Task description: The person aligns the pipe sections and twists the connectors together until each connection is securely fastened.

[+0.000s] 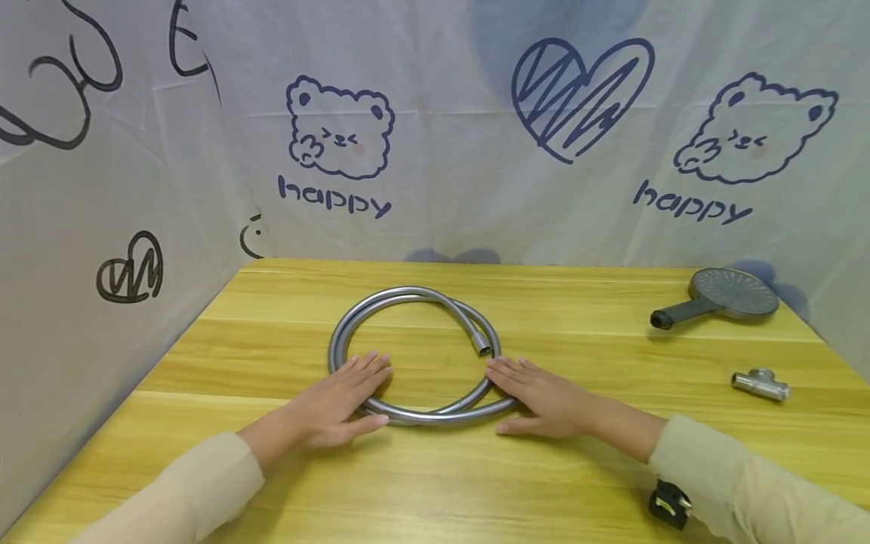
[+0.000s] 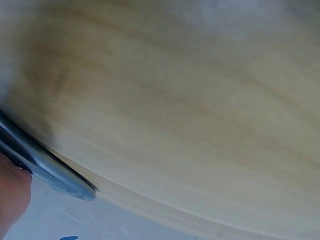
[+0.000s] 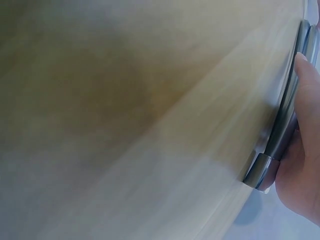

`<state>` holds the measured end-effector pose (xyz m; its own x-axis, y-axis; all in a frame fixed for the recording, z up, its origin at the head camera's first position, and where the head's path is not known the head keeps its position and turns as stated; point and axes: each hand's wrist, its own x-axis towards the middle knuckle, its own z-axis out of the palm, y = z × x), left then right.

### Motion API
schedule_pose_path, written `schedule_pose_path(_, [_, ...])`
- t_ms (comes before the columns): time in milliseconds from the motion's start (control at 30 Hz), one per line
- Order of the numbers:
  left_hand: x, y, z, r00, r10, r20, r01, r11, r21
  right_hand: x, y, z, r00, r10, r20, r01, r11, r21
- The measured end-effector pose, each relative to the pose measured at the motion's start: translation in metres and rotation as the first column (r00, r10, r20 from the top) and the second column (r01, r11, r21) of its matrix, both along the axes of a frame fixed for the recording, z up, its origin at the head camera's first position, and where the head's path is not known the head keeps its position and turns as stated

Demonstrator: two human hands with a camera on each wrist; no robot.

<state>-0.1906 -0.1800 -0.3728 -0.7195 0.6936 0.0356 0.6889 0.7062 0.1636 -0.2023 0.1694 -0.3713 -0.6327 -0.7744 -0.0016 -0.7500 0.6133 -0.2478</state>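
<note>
A grey metallic shower hose point(image 1: 435, 417) lies coiled in a loop on the wooden table. One end of it, with a metal connector point(image 1: 482, 345), points into the loop at the right. My left hand point(image 1: 343, 404) rests over the coil's lower left side, fingers extended and thumb spread toward the near edge of the loop. On the lower right side lies my right hand point(image 1: 544, 397), its fingers straight across the hose. The right wrist view shows a hose end fitting point(image 3: 260, 171) beside the palm; from above, that hand hides it.
A grey shower head point(image 1: 734, 295) lies at the back right, its handle toward the left. Nearer is a silver T-shaped pipe fitting point(image 1: 761, 384). A small black object point(image 1: 669, 505) sits by the right sleeve. White sheets point(image 1: 455, 189) with drawings rise behind and at the sides.
</note>
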Motion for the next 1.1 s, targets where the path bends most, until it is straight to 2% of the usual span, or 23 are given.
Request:
schedule_pose_path(367, [-0.009, 0.006, 0.000, 1.000, -0.021, -0.008, 0.021, 1.000, -0.012, -0.002, 0.006, 0.000, 1.000, -0.013, 0.002, 0.013, 1.000, -0.004])
schedule_pose_path(1100, [-0.025, 0.014, 0.001, 1.000, -0.009, 0.022, 0.009, 1.000, -0.018, -0.008, 0.010, 0.001, 0.999, -0.047, 0.003, 0.047, 0.999, 0.009])
